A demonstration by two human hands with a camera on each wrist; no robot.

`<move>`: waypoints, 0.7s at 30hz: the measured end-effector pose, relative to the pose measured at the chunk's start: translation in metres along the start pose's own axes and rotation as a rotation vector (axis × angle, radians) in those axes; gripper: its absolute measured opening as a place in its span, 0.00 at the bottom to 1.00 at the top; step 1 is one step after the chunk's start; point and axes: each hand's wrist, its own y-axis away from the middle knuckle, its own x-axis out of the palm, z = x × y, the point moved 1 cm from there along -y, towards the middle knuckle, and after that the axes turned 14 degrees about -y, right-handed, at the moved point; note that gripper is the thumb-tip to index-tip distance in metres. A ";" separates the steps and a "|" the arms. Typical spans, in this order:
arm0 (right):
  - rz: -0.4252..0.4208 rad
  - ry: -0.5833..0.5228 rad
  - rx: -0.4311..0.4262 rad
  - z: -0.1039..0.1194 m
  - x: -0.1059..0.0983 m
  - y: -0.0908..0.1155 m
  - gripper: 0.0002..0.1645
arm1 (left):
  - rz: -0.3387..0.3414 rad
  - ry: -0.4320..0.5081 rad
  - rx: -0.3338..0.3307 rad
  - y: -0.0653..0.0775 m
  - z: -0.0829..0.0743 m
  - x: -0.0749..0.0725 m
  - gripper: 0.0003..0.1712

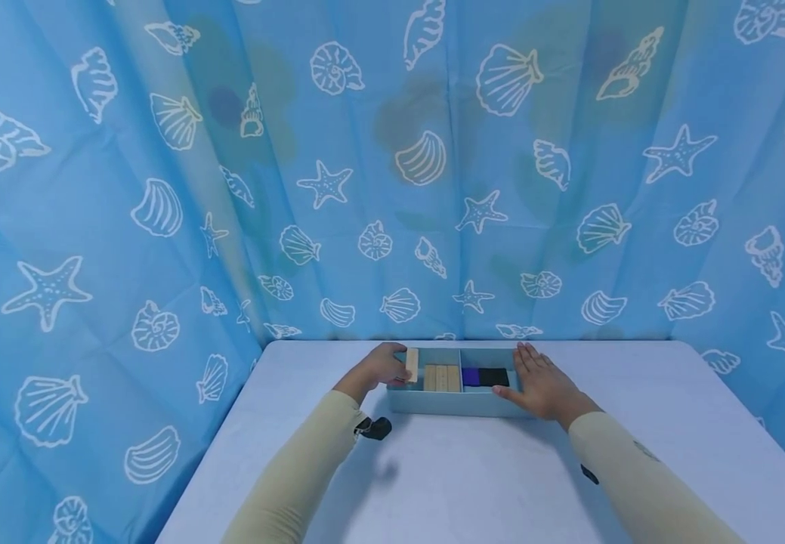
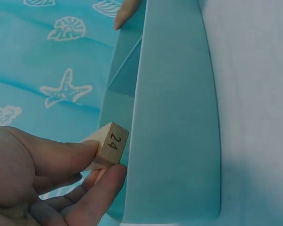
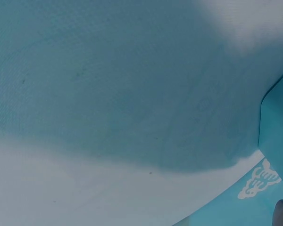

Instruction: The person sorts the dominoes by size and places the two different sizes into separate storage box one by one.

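Note:
My left hand [image 1: 380, 364] pinches a pale wooden block [image 1: 412, 364] between thumb and fingers over the left end of a light blue divided box [image 1: 460, 403]. In the left wrist view the block's end [image 2: 114, 144] reads "24" and sits beside the box's long wall [image 2: 174, 113]. Several similar wooden blocks [image 1: 442, 378] stand in a row in the left compartment, against the divider. The right compartment holds a purple piece [image 1: 471, 377] and a black piece [image 1: 494, 378]. With fingers straight, my right hand [image 1: 547, 389] rests on the box's right end.
The box stands near the back edge of a white table [image 1: 460, 476]. Behind it and on the left hangs a blue curtain [image 1: 365, 204] printed with shells and starfish. Each sleeve has a dark wrist-worn piece, such as the left one [image 1: 374, 428].

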 end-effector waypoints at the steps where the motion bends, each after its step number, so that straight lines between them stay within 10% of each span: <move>1: 0.001 -0.003 0.003 0.000 0.000 0.000 0.67 | -0.001 -0.015 -0.002 -0.001 -0.001 0.001 0.36; 21: -0.017 -0.041 -0.005 0.003 -0.003 0.003 0.67 | 0.013 -0.211 -0.049 -0.021 -0.015 0.028 0.26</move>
